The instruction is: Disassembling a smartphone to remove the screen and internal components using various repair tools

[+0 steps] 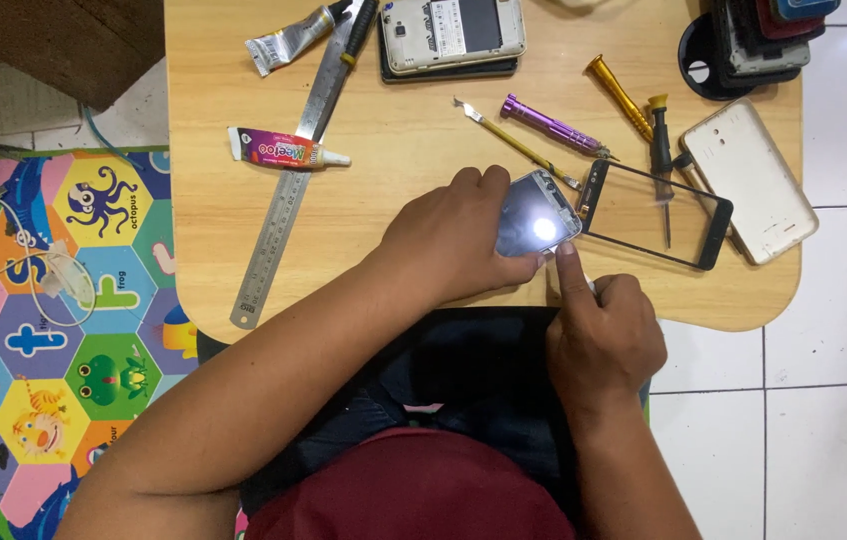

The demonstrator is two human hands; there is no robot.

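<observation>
The left hand (458, 240) is gripping a phone (537, 213) above the table (393, 190), its fingers clamped around the phone's left edge, the shiny screen facing up. The right hand (601, 340) is pressing its extended index fingertip against the phone's lower right corner, the other fingers curled together; a black glass frame (655, 213) is lying just beside the phone.

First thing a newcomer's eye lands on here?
The glare on the phone screen at table centre, held by the left hand, with the right hand pressing a fingertip at its lower edge. Next, the long steel ruler lying diagonally on the left of the wooden table, and the bright animal play mat on the floor at far left.
</observation>
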